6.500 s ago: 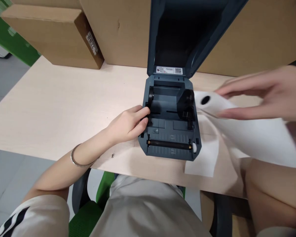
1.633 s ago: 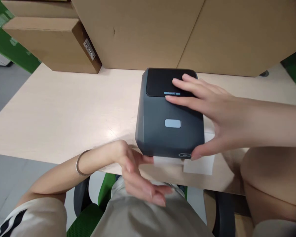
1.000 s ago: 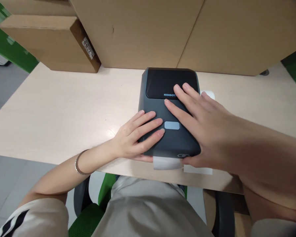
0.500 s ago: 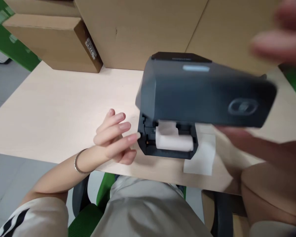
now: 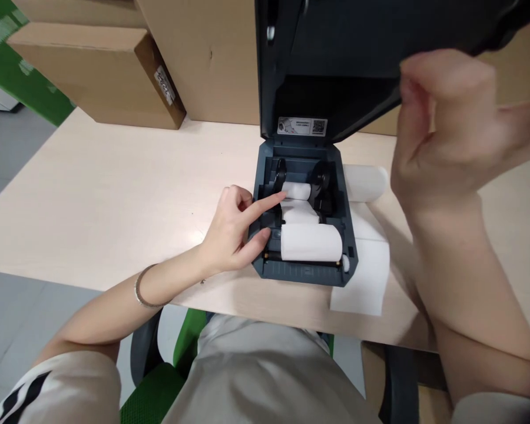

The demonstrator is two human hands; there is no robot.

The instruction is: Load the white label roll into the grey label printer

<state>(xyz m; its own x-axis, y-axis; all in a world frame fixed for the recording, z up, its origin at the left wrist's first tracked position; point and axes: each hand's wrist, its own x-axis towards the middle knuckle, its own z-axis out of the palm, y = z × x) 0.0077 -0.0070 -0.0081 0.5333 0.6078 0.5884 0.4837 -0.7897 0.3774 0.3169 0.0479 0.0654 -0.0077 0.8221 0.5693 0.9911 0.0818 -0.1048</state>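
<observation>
A dark label printer (image 5: 304,274) stands on the table with its lid (image 5: 362,47) raised high. Inside it, a small white paper roll (image 5: 297,190) sits between two black holders, and its paper strip (image 5: 311,241) runs forward over the black roller. My left hand (image 5: 234,232) reaches in from the left side. Its index finger is stretched out to the roll's left end, the thumb is over the printer's left part, and it grips nothing. My right hand (image 5: 446,118) is closed at the lid's right edge, thumb and fingers pinching it.
White paper pieces (image 5: 366,277) lie to the printer's right on the pale table (image 5: 92,194). A cardboard box (image 5: 92,76) stands at the back left, and larger cardboard (image 5: 203,65) rises behind the printer. A green chair (image 5: 159,394) is below the table's front edge.
The lid has swung up and back from half raised, showing the printer's inside. My right hand has come onto its edge; my left hand has moved right, into the printer.
</observation>
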